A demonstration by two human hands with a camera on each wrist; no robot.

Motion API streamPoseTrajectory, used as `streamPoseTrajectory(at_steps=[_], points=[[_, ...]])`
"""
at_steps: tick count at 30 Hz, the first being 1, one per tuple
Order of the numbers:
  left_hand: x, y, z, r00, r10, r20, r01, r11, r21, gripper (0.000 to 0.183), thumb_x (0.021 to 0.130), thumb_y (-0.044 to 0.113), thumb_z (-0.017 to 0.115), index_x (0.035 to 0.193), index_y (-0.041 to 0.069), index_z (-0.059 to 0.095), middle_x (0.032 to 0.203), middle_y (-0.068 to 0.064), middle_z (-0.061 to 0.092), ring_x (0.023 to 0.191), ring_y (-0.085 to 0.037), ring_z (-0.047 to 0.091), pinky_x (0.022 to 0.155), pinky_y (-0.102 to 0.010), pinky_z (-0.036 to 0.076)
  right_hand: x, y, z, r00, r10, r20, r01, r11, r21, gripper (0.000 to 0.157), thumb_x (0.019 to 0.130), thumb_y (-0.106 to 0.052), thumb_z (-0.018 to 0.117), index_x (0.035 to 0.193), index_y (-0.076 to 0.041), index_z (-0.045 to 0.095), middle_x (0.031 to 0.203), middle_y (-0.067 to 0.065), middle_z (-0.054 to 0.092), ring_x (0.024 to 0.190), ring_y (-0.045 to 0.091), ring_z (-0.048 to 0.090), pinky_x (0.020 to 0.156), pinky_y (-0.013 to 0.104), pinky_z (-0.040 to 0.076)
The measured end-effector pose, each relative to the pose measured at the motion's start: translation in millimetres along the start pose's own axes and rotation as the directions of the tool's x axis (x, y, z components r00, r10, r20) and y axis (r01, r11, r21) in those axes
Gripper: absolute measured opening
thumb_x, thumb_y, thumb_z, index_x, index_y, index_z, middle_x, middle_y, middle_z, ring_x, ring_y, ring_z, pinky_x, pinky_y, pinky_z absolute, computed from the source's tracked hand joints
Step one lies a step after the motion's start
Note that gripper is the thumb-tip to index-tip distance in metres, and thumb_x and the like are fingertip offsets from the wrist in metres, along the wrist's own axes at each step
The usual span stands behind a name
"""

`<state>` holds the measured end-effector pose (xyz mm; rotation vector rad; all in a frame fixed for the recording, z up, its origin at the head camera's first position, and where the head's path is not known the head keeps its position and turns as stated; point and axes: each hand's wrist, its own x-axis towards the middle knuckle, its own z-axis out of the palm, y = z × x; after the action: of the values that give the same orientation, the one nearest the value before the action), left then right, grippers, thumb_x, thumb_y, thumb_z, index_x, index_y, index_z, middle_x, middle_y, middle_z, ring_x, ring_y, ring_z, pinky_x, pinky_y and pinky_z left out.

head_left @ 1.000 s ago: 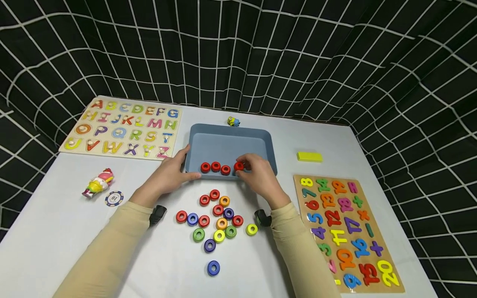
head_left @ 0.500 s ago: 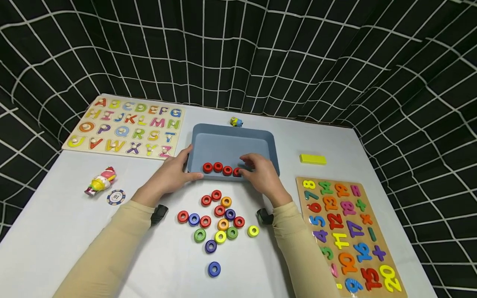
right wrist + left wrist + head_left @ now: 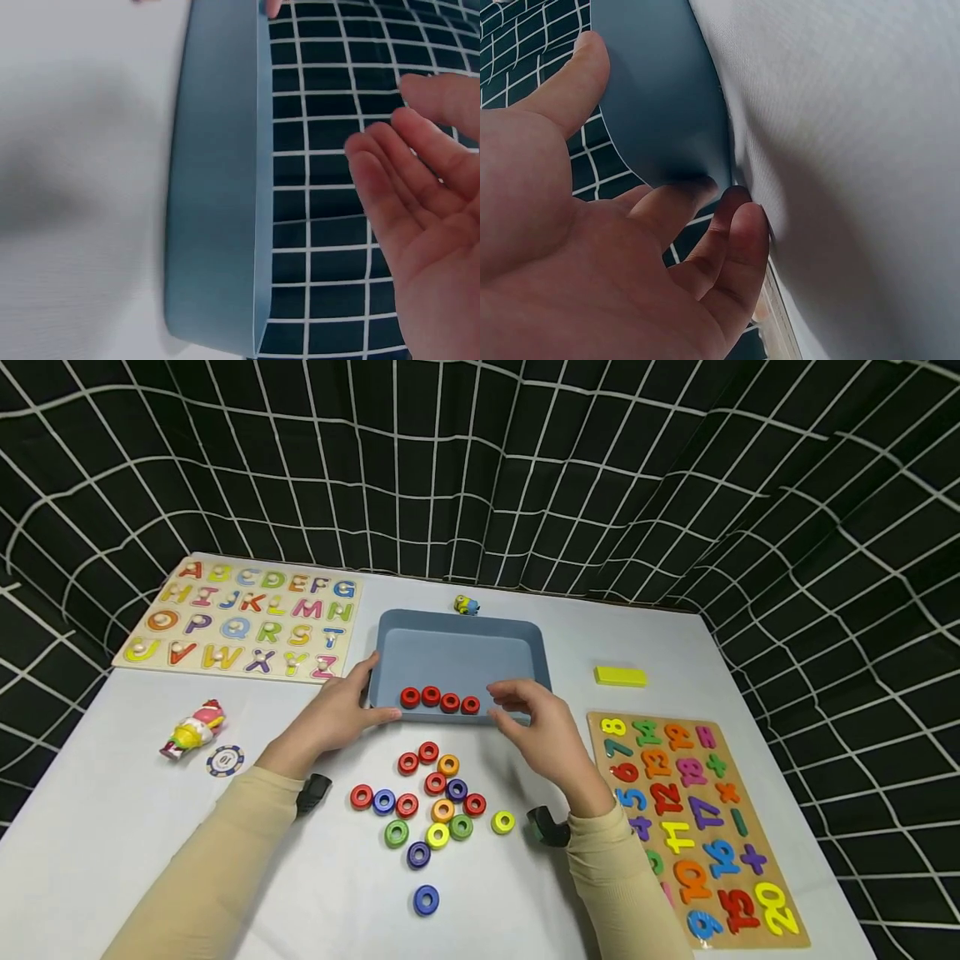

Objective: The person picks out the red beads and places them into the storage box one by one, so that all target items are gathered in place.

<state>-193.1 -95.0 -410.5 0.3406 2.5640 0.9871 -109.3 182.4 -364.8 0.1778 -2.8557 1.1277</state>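
Okay, nearest to me: lone blue ring (image 3: 426, 899) on the white table (image 3: 112, 827), then the loose ring pile (image 3: 431, 797) sitting between my two wrists, just short of both hands. It's a bit closer to my right hand (image 3: 543, 735) than the left, lying toward me and to the inside of it. Pile spreads mostly left-to-right.

Right hand hovers just off the near right corner of the blue tray (image 3: 459, 627), fingers relaxed and spread, nothing in them; the right wrist view shows an empty palm (image 3: 427, 217) beside the tray wall (image 3: 217, 187), not touching it. Left hand (image 3: 337, 714) grips the tray's near left corner, thumb over the rim, fingers curled under the wall; the left wrist view confirms thumb (image 3: 570, 82) and fingers around the tray edge (image 3: 660, 112).

Row of four red rings (image 3: 439, 700) lies in the tray along its near wall, row axis left-to-right, just ahead of and inward from the right fingertips, between both hands.

Out past the right hand: number puzzle board (image 3: 693, 827) to its outside, yellow block (image 3: 621, 676) beyond. Outside the left hand: poker chip (image 3: 225, 760), small doll (image 3: 193, 729), alphabet board (image 3: 247, 618) further. Tiny yellow figure (image 3: 467, 604) behind the tray. Black grid cloth (image 3: 480, 468) walls it all in.
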Motion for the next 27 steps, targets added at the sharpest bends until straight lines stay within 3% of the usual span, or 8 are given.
streamPoseTrajectory(at_steps=[7,15,21,27], points=[[-1.8,0.7,-0.2,1.0,-0.003,0.006,0.003,1.0,-0.001,0.101,0.085,0.051,0.067,0.157,0.022,0.002,0.157,-0.018,0.028,0.142,-0.042,0.028,0.112,-0.058,0.027,-35.0,1.2,10.4,0.992,0.029,0.126,-0.025,0.999,-0.039,0.035,0.086,-0.019,0.073,0.12,-0.016,0.065,0.115,-0.002,0.066,0.104,0.016,0.064,0.093,0.042,0.052],[-1.4,-2.1,-0.1,1.0,-0.014,0.004,0.014,1.0,-0.013,0.101,0.084,0.052,0.068,0.157,0.024,0.003,0.157,-0.015,0.029,0.142,-0.041,0.027,0.111,-0.059,0.028,-59.0,4.9,26.9,0.948,0.055,0.313,-0.035,0.997,-0.069,0.045,0.08,-0.015,0.078,0.123,-0.015,0.064,0.114,-0.003,0.065,0.101,0.011,0.061,0.09,0.037,0.052],[-0.3,-2.3,0.0,1.0,-0.016,0.004,0.016,1.0,-0.02,0.1,0.085,0.05,0.068,0.157,0.025,0.003,0.157,-0.014,0.03,0.141,-0.041,0.028,0.11,-0.059,0.028,-62.9,4.0,33.4,0.936,0.064,0.347,-0.01,0.988,-0.155,0.043,0.079,-0.018,0.079,0.12,-0.016,0.065,0.111,-0.006,0.066,0.097,0.007,0.059,0.087,0.031,0.051],[0.9,-1.6,1.7,1.0,-0.015,0.003,0.015,1.0,-0.012,0.1,0.085,0.05,0.068,0.157,0.025,0.003,0.157,-0.015,0.029,0.141,-0.041,0.028,0.11,-0.06,0.028,-64.1,5.7,37.0,0.941,0.045,0.336,0.021,0.982,-0.189,0.033,0.079,-0.015,0.078,0.111,-0.015,0.068,0.103,-0.006,0.066,0.09,0.007,0.057,0.081,0.027,0.05]])
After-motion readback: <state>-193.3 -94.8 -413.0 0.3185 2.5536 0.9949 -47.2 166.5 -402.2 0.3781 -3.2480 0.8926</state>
